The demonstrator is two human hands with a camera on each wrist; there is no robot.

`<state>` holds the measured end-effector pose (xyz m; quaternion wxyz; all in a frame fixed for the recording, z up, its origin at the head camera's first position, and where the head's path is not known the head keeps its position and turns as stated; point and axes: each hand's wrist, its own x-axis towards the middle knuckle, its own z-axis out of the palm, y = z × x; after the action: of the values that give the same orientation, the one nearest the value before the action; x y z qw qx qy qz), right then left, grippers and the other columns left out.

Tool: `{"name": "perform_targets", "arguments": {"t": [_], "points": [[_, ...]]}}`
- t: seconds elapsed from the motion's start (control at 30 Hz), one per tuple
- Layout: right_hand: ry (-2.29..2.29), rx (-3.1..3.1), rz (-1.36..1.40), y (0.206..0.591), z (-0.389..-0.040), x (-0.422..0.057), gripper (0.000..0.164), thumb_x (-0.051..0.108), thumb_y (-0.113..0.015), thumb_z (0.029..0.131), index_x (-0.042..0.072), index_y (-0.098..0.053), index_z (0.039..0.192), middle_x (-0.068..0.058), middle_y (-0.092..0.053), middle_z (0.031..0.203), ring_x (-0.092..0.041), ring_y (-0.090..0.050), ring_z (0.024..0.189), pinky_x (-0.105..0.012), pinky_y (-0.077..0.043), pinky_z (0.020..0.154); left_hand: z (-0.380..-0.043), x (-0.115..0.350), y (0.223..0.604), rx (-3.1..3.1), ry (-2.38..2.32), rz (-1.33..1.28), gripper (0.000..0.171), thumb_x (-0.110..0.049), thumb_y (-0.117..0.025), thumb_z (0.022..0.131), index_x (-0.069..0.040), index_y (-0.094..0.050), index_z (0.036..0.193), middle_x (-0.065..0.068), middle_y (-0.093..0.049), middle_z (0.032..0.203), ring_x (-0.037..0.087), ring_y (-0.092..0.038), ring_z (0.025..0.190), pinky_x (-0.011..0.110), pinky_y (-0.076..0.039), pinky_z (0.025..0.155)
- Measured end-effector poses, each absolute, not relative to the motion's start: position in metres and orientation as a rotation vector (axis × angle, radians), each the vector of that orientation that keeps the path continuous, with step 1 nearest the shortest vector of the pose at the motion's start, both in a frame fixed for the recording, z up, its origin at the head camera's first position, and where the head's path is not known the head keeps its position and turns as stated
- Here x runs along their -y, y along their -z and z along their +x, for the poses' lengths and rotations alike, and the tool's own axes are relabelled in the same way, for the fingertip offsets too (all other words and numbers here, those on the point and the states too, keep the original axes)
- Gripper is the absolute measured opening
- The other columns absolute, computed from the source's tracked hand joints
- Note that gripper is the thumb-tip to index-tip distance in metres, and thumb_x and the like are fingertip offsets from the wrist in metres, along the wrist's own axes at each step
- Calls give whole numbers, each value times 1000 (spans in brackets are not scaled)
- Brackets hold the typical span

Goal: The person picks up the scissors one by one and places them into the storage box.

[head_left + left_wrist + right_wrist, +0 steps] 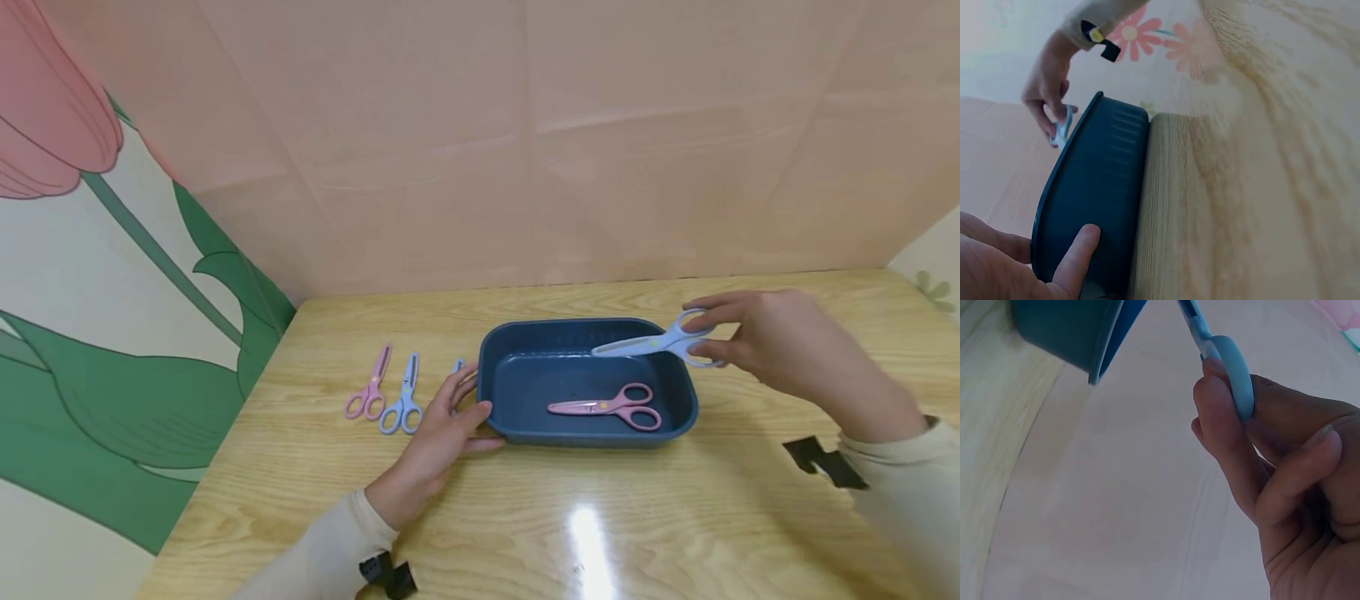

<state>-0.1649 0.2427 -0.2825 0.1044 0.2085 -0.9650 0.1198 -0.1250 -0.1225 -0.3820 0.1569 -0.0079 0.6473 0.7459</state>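
At the left end of a dark blue rectangular tray, my left hand holds the rim with the thumb over it. One straight finger lies along the outer wall. My right hand pinches the handle loops of light blue scissors over the tray's right end, blades pointing left. Those scissors show up close in the right wrist view. Inside the tray lies a pair of pink scissors, handles to the right.
Left of the tray on the wooden table lie pink scissors and light blue scissors, blades away from me. Another light blue tip shows behind my left hand. A pinkish covering rises behind the table.
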Motion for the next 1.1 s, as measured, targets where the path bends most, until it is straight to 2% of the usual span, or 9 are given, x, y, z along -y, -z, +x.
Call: {"name": "perform_targets", "arguments": {"t": [0.13,0.33,0.57,0.67,0.8,0.97,1.1], "points": [[-359,2880,651,287,-171,-233,27,26,-79,76,21,-76,102,-7,-69,119,7,-57,54,-21,-41,55,-125,123,382,-1858,-2136,-21,59,-9,-54,96,-26,-30,147,9,-26,156,41,-59,115,47,-58,79],[-371,2975,653,295,-179,-223,27,26,-79,76,19,-76,102,-11,-66,123,-5,-63,65,-23,-42,56,-123,123,386,-1850,-2146,-50,59,-7,-53,96,-25,-31,147,8,-27,156,39,-60,114,48,-58,79],[-382,2959,640,298,-184,-220,25,24,-80,76,18,-76,100,-12,-67,122,-23,-70,83,-39,-54,67,-125,123,386,-1843,-2169,-15,59,-7,-54,95,-25,-31,147,8,-28,156,37,-60,114,48,-58,78],[-394,2942,660,300,-188,-218,24,24,-80,75,18,-77,99,-11,-68,120,-16,-70,75,-33,-51,63,-125,123,386,-1843,-2163,-10,59,-7,-54,95,-25,-31,147,9,-28,156,37,-60,114,48,-58,78],[-437,2961,669,302,-192,-214,25,23,-79,76,16,-76,100,-11,-67,121,1,-61,56,-27,-46,60,-124,123,385,-1841,-2153,-14,59,-8,-54,96,-24,-31,147,9,-27,156,36,-59,115,47,-59,78],[-479,3003,655,306,-195,-210,25,21,-79,77,14,-76,101,-13,-66,122,2,-63,54,-40,-55,71,-124,125,383,-1844,-2147,-15,60,-9,-55,96,-24,-30,148,9,-26,156,39,-60,114,47,-58,79],[-492,3030,667,311,-197,-204,22,19,-78,78,14,-76,99,-14,-66,122,1,-63,54,-45,-56,77,-123,128,382,-1854,-2138,-21,59,-10,-55,96,-24,-30,147,9,-26,156,38,-60,114,46,-59,79]]}}
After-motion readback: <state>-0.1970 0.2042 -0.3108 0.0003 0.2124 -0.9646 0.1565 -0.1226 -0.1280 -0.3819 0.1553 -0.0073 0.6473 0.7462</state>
